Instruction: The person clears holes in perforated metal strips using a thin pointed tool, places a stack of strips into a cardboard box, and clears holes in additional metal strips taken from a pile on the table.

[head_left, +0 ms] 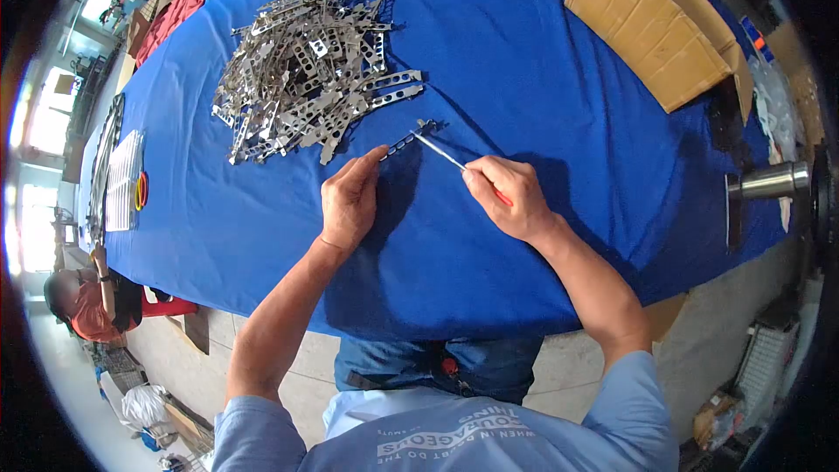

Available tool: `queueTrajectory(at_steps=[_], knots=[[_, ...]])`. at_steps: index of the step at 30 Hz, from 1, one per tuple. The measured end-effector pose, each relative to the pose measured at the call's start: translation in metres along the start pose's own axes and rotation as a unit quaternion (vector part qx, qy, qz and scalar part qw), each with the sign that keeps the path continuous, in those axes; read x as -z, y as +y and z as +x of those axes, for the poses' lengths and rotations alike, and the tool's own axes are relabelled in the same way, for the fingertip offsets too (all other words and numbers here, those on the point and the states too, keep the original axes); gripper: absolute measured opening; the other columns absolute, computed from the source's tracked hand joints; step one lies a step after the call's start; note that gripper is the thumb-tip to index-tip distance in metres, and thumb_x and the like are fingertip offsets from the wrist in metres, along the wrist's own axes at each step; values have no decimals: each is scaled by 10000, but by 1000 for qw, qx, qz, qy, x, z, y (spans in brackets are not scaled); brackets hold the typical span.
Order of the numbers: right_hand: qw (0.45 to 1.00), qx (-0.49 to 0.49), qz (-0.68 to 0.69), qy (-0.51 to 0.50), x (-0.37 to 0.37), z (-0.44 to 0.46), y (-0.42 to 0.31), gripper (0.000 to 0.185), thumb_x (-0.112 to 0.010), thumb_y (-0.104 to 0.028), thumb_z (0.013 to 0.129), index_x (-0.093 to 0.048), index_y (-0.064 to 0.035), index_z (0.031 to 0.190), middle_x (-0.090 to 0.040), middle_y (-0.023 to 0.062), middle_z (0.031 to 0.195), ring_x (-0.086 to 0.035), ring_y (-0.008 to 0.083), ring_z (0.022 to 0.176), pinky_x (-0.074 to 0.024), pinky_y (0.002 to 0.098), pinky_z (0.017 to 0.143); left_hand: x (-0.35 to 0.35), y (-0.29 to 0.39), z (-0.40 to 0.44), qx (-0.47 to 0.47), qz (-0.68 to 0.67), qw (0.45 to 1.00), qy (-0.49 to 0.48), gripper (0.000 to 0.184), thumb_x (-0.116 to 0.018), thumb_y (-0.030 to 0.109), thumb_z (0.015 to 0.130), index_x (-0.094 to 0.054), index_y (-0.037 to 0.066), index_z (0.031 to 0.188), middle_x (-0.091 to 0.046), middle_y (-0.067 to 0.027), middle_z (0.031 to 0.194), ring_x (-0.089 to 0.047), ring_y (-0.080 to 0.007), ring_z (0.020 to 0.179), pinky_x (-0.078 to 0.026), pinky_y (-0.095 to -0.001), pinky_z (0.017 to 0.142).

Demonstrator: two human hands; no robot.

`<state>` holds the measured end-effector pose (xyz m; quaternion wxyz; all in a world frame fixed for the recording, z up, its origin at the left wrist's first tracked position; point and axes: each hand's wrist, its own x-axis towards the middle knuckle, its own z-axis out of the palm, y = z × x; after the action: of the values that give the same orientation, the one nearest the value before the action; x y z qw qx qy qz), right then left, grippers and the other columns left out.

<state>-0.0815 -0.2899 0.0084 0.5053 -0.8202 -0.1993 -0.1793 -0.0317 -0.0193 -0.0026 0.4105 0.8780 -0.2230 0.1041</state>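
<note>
My left hand [351,199] pinches the near end of a thin metal strip [400,145] with a row of holes, held edge-on above the blue cloth. In my right hand [509,195] is a slim tool [444,153] with a pale shaft and a red part at the palm. Its tip meets or lies very near the strip's far end; contact is too small to tell. Beyond both hands, a large heap of flat perforated metal pieces [301,74] rests on the cloth, a few sticking out toward the strip.
The blue cloth [489,52] covers the table. A cardboard box [651,26] stands at the back right, with a metal cylinder [769,182] at the right edge. At the far left, a seated person [96,301] is beside metal strips and yellow and red rings [141,190].
</note>
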Motion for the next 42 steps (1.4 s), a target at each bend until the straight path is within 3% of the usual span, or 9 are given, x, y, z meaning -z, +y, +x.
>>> queueTrajectory(at_steps=[6, 9, 12, 15, 24, 30, 39, 42], knots=[[999, -36, 12, 13, 3, -1, 1, 171, -644, -71, 1015, -644, 9, 863, -664, 147, 718, -690, 275, 602, -524, 383, 542, 1, 2, 0, 18, -3, 1000, -13, 280, -612, -12, 1026, -734, 30, 1274, -692, -94, 873, -620, -150, 735, -521, -302, 694], [1000, 11, 5, 7, -1, 1, 0, 180, -638, -54, 1007, -634, 11, 840, -656, 140, 703, -680, 260, 586, -513, 380, 533, -1, 0, 0, 3, -7, 1000, -1, 285, -612, -14, 1025, -733, 33, 1278, -687, -94, 873, -611, -145, 731, -519, -301, 691], [1000, -30, -2, 1, 3, -2, 2, 178, -640, -54, 1004, -633, 10, 839, -656, 138, 700, -678, 262, 584, -511, 381, 534, 1, 1, -1, 22, -2, 1000, -12, 282, -613, -7, 1026, -733, 34, 1278, -691, -98, 880, -615, -148, 741, -523, -302, 704], [1000, -10, -8, 8, 5, -2, 5, 169, -638, -44, 999, -633, 9, 838, -656, 136, 701, -677, 261, 584, -511, 380, 534, 2, 2, 0, 46, 0, 999, -26, 276, -615, 3, 1028, -735, 34, 1274, -704, -106, 897, -624, -151, 755, -528, -309, 719], [1000, -6, 7, 11, 2, -1, 6, 159, -620, -26, 991, -617, 4, 835, -649, 134, 696, -669, 270, 573, -510, 385, 527, 2, 1, 0, 39, -3, 999, -23, 262, -622, 12, 1032, -739, 33, 1266, -747, -124, 975, -681, -164, 833, -546, -302, 771], [999, 31, -24, 18, 2, 2, 2, 177, -616, -29, 999, -599, 1, 826, -631, 137, 688, -661, 276, 569, -499, 391, 524, 1, 3, 0, 38, -8, 999, -15, 265, -623, 0, 1029, -741, 36, 1263, -742, -118, 961, -674, -165, 819, -543, -302, 761], [1000, -21, -6, -3, 2, -2, 7, 190, -617, -50, 1014, -592, -2, 832, -624, 128, 694, -657, 277, 584, -497, 386, 535, 2, 1, 0, 30, 4, 999, -24, 272, -623, -3, 1024, -734, 40, 1268, -734, -119, 957, -677, -186, 810, -541, -303, 760], [1000, 5, 8, -13, 3, -2, 6, 201, -615, -57, 1020, -591, -2, 829, -635, 133, 701, -663, 275, 583, -495, 384, 526, 1, 1, 0, 26, -4, 1000, -16, 273, -621, -5, 1023, -735, 39, 1267, -738, -122, 963, -685, -187, 824, -543, -304, 768]])
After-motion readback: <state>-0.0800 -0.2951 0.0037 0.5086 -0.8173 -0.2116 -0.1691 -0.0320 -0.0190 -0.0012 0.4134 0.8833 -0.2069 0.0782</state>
